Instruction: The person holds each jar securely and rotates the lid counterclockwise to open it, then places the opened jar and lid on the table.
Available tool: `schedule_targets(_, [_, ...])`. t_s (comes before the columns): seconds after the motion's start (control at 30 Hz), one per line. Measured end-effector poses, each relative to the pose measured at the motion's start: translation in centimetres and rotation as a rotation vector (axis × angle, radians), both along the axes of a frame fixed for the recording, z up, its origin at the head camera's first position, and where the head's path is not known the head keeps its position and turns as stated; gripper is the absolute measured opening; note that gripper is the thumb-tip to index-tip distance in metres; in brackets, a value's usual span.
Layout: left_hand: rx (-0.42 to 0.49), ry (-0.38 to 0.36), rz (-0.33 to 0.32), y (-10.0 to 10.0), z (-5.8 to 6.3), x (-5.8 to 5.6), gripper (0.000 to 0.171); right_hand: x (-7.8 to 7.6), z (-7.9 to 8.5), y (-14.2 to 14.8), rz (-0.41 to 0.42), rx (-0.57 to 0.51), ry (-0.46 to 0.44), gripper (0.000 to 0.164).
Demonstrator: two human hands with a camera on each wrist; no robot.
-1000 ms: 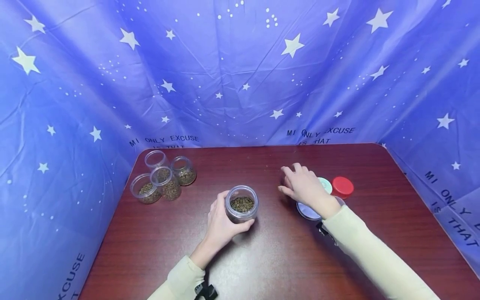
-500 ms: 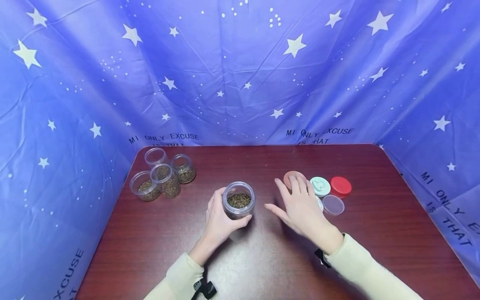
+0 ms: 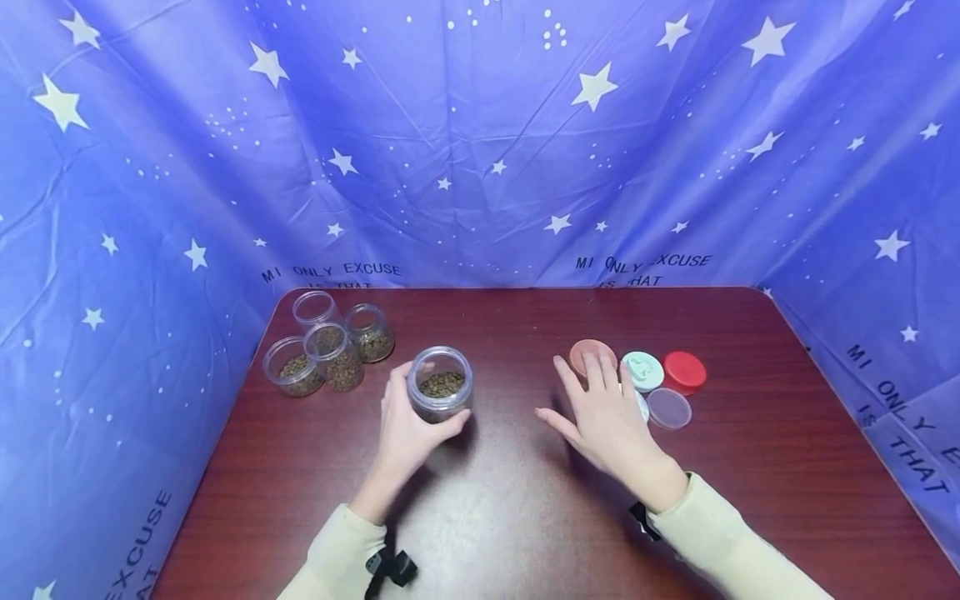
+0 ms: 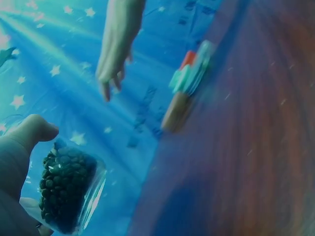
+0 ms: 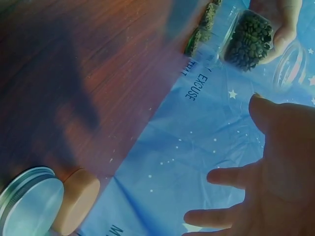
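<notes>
My left hand (image 3: 405,421) grips a clear jar (image 3: 441,408) by its side, thumb at the front and fingers behind. Small brown bean-like pellets (image 4: 66,184) fill part of the jar, whose mouth is uncovered. The left wrist view shows the jar raised off the table. On the right, my right hand (image 3: 609,421) hovers palm down with spread fingers and holds nothing. Below and around it lie an orange-brown lid (image 3: 588,354), a mint-green lid (image 3: 642,372) and a partly hidden pale lid (image 3: 642,408).
Several clear jars (image 3: 341,367) with brown pellets stand grouped at the table's back left. A red lid (image 3: 685,372) and a translucent lid (image 3: 670,409) lie on the right. Behind the dark red wooden table (image 3: 495,517) hangs a blue star-patterned curtain (image 3: 450,217).
The left hand has carried the jar leftward toward the grouped jars. My right hand drew back with its fingers spreading, uncovering the lids, and has stayed nearly still since.
</notes>
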State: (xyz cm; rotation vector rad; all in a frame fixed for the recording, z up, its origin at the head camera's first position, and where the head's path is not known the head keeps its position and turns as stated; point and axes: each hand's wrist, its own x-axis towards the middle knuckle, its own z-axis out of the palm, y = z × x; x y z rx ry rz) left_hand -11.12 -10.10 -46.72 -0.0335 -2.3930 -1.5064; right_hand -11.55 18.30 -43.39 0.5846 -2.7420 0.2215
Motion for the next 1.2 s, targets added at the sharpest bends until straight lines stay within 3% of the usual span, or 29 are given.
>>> schedule_targets(0.17, [-0.017, 0.012, 0.064, -2.5, 1.0, -0.3, 0.087, -0.1, 0.0, -0.2, -0.004, -0.001, -0.006, 0.075])
schedule_targets(0.33, [0.024, 0.023, 0.111, -5.3, 1.4, -0.6, 0.089, -0.4, -0.1, -0.2, -0.008, 0.000, -0.012, 0.077])
schedule_targets(0.63, [0.066, -0.064, 0.214, -9.4, 1.0, 0.4, 0.093, -0.8, -0.1, -0.2, -0.024, 0.003, -0.070, 0.079])
schedule_targets(1.0, [-0.032, -0.095, 0.309, -11.7, -0.1, 1.7, 0.093, -0.8, -0.3, -0.1, -0.023, -0.015, -0.086, 0.079])
schedule_targets(1.2, [-0.041, -0.132, 0.340, -12.2, -0.7, 1.6, 0.093, -0.6, -0.4, 0.1, -0.032, -0.027, -0.092, 0.078])
